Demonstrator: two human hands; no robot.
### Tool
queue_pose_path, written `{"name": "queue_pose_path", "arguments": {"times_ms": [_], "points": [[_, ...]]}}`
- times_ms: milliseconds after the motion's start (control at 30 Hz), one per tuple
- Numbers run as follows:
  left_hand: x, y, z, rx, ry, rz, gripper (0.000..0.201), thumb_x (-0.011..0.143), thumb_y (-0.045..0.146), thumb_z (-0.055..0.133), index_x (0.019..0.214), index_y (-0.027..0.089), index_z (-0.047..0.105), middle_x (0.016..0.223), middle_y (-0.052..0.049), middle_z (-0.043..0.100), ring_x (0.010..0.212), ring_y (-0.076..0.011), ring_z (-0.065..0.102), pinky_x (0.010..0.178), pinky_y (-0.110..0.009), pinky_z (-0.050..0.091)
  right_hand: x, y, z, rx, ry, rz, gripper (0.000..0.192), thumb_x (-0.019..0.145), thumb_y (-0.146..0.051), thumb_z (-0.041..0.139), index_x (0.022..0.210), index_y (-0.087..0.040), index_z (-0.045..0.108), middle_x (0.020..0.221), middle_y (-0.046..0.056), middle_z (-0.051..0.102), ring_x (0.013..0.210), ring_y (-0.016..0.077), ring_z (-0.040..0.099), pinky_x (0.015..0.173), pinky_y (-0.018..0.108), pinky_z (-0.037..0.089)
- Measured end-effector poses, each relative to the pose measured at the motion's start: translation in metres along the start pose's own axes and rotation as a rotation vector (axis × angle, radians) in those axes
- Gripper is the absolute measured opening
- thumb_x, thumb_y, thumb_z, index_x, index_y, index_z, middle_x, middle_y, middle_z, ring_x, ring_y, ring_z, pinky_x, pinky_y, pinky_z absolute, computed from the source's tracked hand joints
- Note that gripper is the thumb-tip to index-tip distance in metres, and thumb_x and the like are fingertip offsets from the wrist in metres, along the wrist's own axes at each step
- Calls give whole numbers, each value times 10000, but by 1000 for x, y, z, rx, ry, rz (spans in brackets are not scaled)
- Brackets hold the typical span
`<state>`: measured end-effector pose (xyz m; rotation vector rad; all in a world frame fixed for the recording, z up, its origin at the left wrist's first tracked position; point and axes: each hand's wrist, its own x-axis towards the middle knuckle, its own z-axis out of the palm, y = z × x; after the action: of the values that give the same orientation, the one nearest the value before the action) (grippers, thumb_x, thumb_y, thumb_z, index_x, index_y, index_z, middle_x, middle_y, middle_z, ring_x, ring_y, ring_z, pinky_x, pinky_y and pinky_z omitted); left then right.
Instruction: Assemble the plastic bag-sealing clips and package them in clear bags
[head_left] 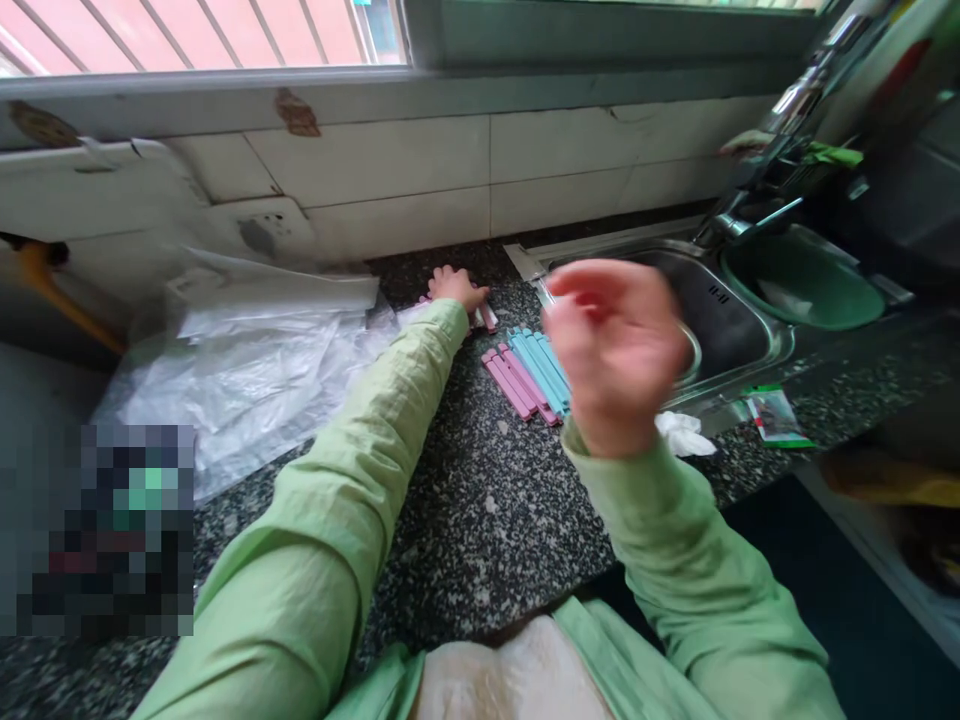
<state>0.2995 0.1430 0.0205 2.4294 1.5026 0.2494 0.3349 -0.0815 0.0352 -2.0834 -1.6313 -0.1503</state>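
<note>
My left hand (456, 287) reaches to the back of the counter, palm down over a few pink and white bag-sealing clips (487, 316). Its thumb and fingers are apart; the clips beneath are partly hidden by it. Raised in front of the sink is my right hand (619, 350), smeared by motion with the fingers bent, so whether anything is in them does not show. Between the two hands lie rows of pink sealing clips (516, 383) and blue sealing clips (540, 362), side by side on the speckled counter (487, 520).
Clear plastic bags (255, 360) spread over the left of the counter. At the right is a steel sink (780, 345) with a faucet (731, 225) and a green basin (802, 275). A crumpled white tissue (684, 435) and a small packet (776, 417) lie before it.
</note>
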Motion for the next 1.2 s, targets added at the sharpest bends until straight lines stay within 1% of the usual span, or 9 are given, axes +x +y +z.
{"name": "queue_pose_path", "arguments": {"times_ms": [133,300,400,500,633,800,933,1033,1200], "points": [[2,-4,4,-34,30,-6,502,706,449,541,1098,136,554,1230,-186,463,1198,-356,338,974,-482,278,32,-7,9,-99,-20,39,323,815,-391,517,1005,-142,595,937,139,606,1016,265,461,821,421,347],[4,-7,8,-34,64,12,512,698,446,536,1092,120,549,1213,-201,477,1192,-363,342,967,-485,280,67,-27,25,-253,-79,209,272,802,-312,521,932,-100,632,959,174,613,985,275,463,790,403,307],[3,-7,8,-23,62,13,536,702,456,523,1109,106,538,1221,-201,472,1188,-360,342,963,-472,286,77,-33,38,-308,-158,257,269,810,-251,491,951,-79,642,998,192,617,1001,280,459,790,400,284],[1,-7,7,-1,50,6,553,714,470,498,1129,105,524,1241,-192,460,1191,-346,337,961,-450,293,84,-33,50,-331,-224,300,283,821,-215,452,977,-82,647,1033,189,617,1021,278,453,794,389,267],[0,-7,5,16,31,15,538,725,466,480,1132,116,522,1244,-178,461,1183,-330,343,949,-430,304,90,-31,59,-340,-221,331,314,842,-169,386,987,-76,648,1039,188,621,1020,275,461,795,379,245],[-2,-5,3,-1,30,18,482,721,402,486,1103,113,541,1233,-178,466,1166,-319,362,932,-420,318,91,-29,61,-342,-181,319,360,843,-109,319,948,-55,658,963,199,647,973,271,498,785,383,226],[-4,-2,-1,-44,42,12,455,719,371,487,1098,125,537,1225,-170,471,1170,-320,360,937,-435,309,90,-29,59,-335,-129,298,333,827,-123,347,914,-52,661,921,201,656,945,272,521,784,387,225],[-7,0,-9,-77,85,24,428,730,361,483,1077,117,537,1208,-177,476,1164,-325,364,940,-442,301,88,-32,52,-328,-86,281,304,813,-145,378,898,-54,657,896,202,658,921,272,532,778,389,233],[-19,3,-30,-103,182,77,380,730,358,511,1018,113,547,1168,-177,490,1144,-317,383,935,-427,307,80,-41,35,-294,-16,259,275,798,-177,414,884,-64,649,890,192,656,899,266,531,773,387,250]]}}
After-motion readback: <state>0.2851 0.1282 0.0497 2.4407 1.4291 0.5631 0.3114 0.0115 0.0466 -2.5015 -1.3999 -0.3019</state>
